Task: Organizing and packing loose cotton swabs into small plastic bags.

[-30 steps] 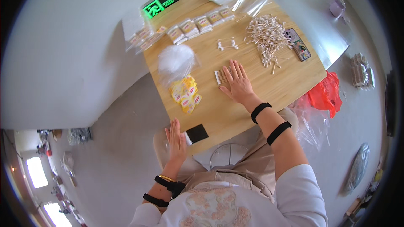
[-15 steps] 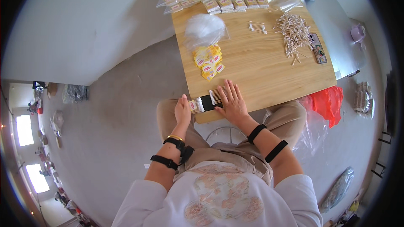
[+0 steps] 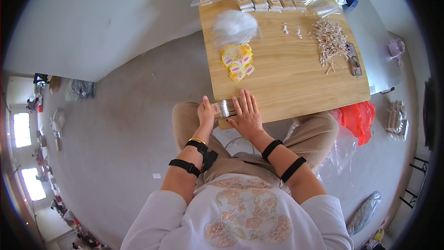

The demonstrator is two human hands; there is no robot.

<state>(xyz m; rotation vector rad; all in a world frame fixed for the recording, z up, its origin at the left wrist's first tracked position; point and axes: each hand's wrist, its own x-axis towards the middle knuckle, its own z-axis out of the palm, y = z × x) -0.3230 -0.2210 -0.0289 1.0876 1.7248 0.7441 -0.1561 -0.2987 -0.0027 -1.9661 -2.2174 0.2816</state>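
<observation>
At the table's near left corner, my left hand (image 3: 206, 112) is closed on the end of a small packet of cotton swabs (image 3: 216, 108) that has a pale yellow printed card. White swab heads (image 3: 224, 108) line up in a row beside the card. My right hand (image 3: 247, 114) lies flat with its fingers spread over the swab sticks to the right of that row, covering part of them. Farther up the table lie a heap of yellow-and-white cards (image 3: 238, 60) and a stack of clear plastic bags (image 3: 236, 25).
Loose cotton swabs (image 3: 332, 41) are heaped at the right of the wooden table (image 3: 286, 74), beside a phone (image 3: 354, 59). A few swabs (image 3: 292, 30) lie apart. Filled packets (image 3: 274, 3) stand in a row at the back. A red bag (image 3: 360, 118) hangs below the right edge.
My right hand has slid left toward my left hand. The black gap between the two groups of swabs has closed. The whole view has shifted slightly.
</observation>
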